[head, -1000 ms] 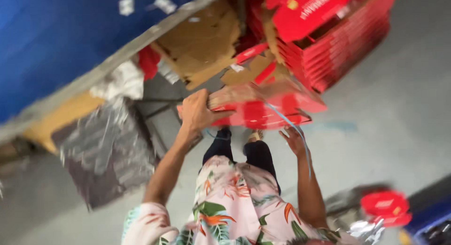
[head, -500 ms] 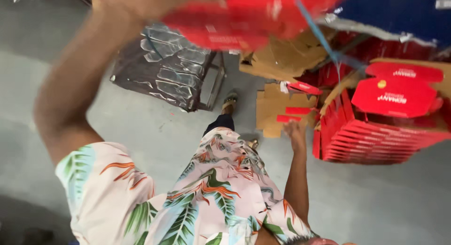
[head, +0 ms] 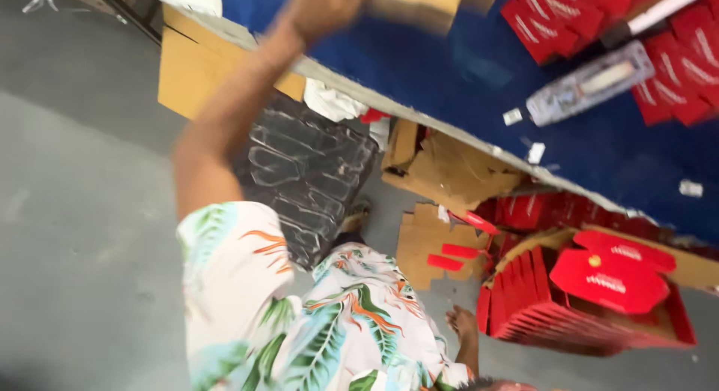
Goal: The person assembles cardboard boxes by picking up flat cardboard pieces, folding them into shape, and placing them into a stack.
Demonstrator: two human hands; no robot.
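Left hand [head: 326, 9] raised over the blue table [head: 449, 84]; right hand [head: 463, 323] lowered, fingers loose, nothing held.

A blurred cardboard piece [head: 416, 3] is seen just beside the left hand, above the table; grasp cannot be told. Left hand is nearer.

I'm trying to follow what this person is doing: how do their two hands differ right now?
The left hand is raised high over the blue table; the right hand hangs low near the floor. The left hand is beside a brown cardboard piece, though blur hides any grip; the right hand seems empty, close to the stacked red boxes. Both hands are bare.
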